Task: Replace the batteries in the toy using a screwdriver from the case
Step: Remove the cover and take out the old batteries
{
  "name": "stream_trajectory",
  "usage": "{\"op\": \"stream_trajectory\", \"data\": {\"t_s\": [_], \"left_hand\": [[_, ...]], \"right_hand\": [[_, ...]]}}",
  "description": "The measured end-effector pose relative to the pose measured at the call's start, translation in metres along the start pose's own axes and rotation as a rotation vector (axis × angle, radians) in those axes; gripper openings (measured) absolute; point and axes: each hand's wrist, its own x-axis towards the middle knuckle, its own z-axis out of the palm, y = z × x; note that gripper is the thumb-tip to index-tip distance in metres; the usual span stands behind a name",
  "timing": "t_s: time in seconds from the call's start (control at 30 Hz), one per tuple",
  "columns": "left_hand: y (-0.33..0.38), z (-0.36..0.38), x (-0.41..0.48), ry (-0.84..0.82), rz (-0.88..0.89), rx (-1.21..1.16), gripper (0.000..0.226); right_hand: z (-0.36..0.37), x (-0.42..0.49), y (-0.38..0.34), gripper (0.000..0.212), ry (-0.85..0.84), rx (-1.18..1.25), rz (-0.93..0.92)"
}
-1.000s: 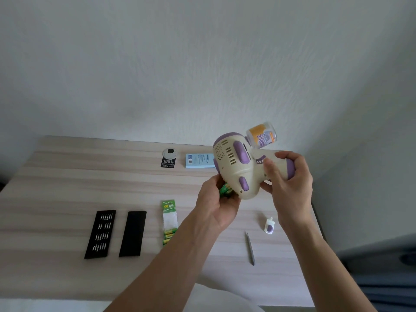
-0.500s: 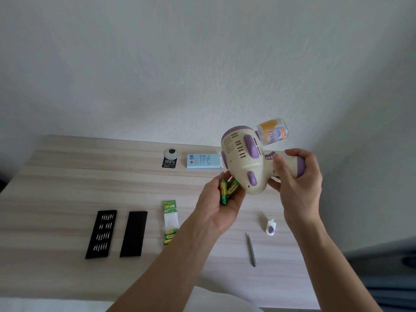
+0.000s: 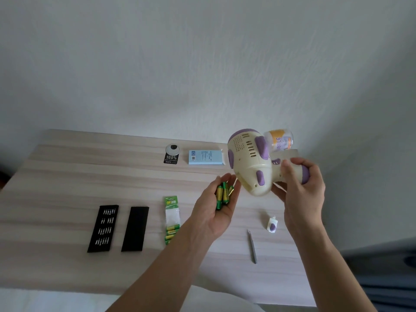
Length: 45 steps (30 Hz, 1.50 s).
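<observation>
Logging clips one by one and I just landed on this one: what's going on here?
A person's right hand grips a cream-and-purple toy by its handle, tilted above the table. The left hand lies palm-up just below it, cradling a few green-and-gold batteries. On the table lie a slim screwdriver, a small white-and-purple piece that may be the battery cover, a partly emptied battery pack and the open bit case.
</observation>
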Motion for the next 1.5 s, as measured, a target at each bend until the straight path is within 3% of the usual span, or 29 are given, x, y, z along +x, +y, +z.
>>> {"op": "stream_trajectory", "data": {"t_s": [0.57, 1.03, 1.23, 1.5], "left_hand": [[0.031, -0.108, 0.013, 0.193, 0.074, -0.045, 0.022], [0.039, -0.110, 0.024, 0.226, 0.071, -0.013, 0.025], [0.032, -0.107, 0.029, 0.225, 0.059, -0.016, 0.025], [0.020, -0.099, 0.031, 0.212, 0.078, -0.020, 0.024]], "right_hand": [[-0.014, 0.000, 0.191, 0.011, 0.062, 0.091, 0.631], [-0.013, 0.011, 0.216, 0.011, 0.066, 0.091, 0.702], [-0.018, 0.014, 0.213, 0.031, 0.043, 0.111, 0.738], [-0.034, 0.020, 0.208, 0.030, -0.002, 0.041, 0.780]]}}
